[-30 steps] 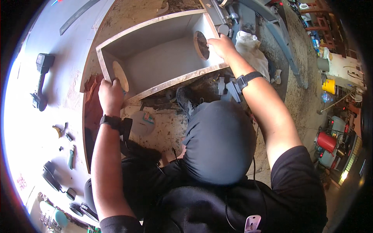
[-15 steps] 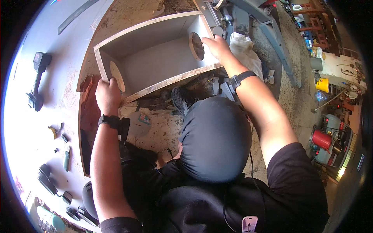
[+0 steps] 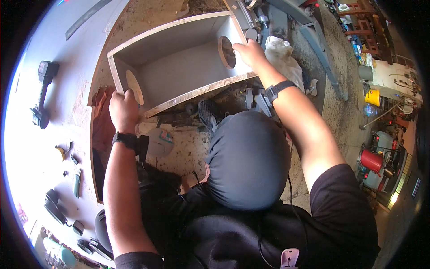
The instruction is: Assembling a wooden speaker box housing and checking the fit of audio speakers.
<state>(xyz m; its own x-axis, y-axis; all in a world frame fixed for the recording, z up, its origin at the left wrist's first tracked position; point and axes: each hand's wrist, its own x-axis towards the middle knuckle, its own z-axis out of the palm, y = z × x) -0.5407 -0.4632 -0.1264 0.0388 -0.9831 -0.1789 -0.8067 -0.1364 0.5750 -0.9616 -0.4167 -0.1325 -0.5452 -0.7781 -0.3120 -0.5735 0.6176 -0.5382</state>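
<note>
Between my two hands is a long wooden box (image 3: 179, 67), grey inside, its open side facing me, with a round hole cut in each short end. My left hand (image 3: 124, 111) is closed on the edge of the left end, just beside that end's hole. At the right end, my right hand (image 3: 250, 54) grips the edge with the thumb near the other hole. The fingers behind the panels are partly hidden. Below the box's near edge a shoe (image 3: 208, 114) shows on the floor.
To the left, a pale worktable (image 3: 83, 148) carries a cordless power tool (image 3: 43, 94), a utility knife (image 3: 77, 184) and headphones (image 3: 53, 206). A white plastic container (image 3: 160, 142) stands below the box. At the right are a white cloth bag (image 3: 283, 58), a grey metal beam (image 3: 316, 49) and a yellow bucket (image 3: 372, 97).
The box has shifted very slightly away and to the left, with both hands keeping their hold. Otherwise the scene looks the same.
</note>
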